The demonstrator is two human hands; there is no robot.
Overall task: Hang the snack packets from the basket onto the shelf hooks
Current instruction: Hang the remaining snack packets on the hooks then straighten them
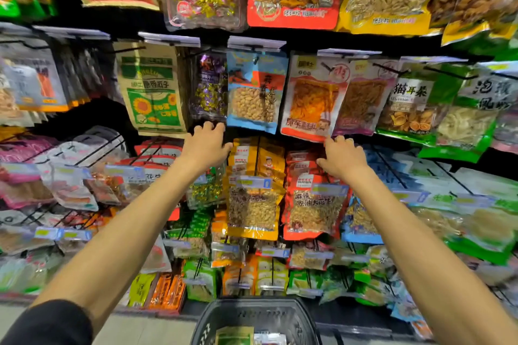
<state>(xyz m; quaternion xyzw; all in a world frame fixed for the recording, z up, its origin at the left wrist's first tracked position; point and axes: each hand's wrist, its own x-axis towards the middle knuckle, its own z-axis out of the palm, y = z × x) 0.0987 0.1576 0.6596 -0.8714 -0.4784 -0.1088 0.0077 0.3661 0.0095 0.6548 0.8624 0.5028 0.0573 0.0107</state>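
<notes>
At the bottom edge sits the basket [294, 316], dark plastic with a slotted lattice wall and a rounded rim. A few flat snack packets [235, 337] lie inside it, one with a green and yellow face.

Two bare forearms reach up from here, the left one coming out of a dark sleeve [50, 322].

The left hand [206, 143] has its fingers loosely bent and its thumb out to the side, gripping nothing. Its fingertips meet the lower edge of a glossy purple packet [208, 87] of foil-wrapped sweets.

The right hand [343, 154] is spread wide, fingers straight and thumb apart. Its fingertips touch the bottom seam of a red-and-white packet [311, 98] with a clear window over orange strips.

Between the two hangs a blue packet [256, 92] with a window of pale peanuts.

Below the hands, rows of shiny film pouches crowd forward on black wire hooks [388, 68]. A yellow pouch [253, 210] and a red pouch [315, 210] of nuts are side by side, with small plastic price tags [253, 182] clipped at the hook ends.

Behind everything is the dark shelf [322, 36] backing. More packets fill the top row: a matt paper sunflower-seed bag [151, 89] to the left, green pouches [414, 103] to the right.
</notes>
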